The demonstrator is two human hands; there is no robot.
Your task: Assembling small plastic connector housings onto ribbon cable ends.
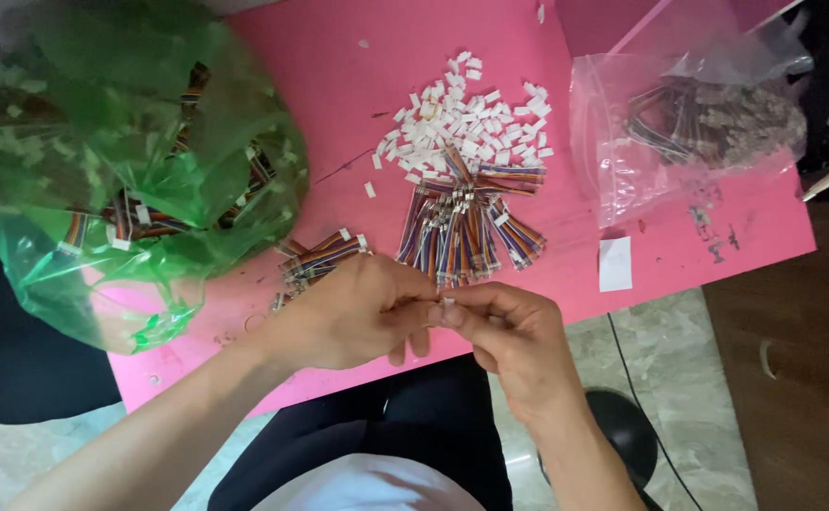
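Note:
My left hand (353,312) and my right hand (509,331) meet over the near edge of a pink table (339,85), fingertips pinched together on a small white connector (448,303). A wire may run from it, but the fingers hide it. Just beyond the hands lies a pile of multicoloured ribbon wires (466,222). Behind that is a scatter of small white connectors (466,118). A smaller bundle of the same wires (320,257) lies by my left hand.
A big green plastic bag (121,161) holding more wire bundles fills the table's left side. A clear zip bag (689,118) with wires lies at the right, a white paper slip (615,263) near it. Tiled floor and a dark stool base (622,426) are below.

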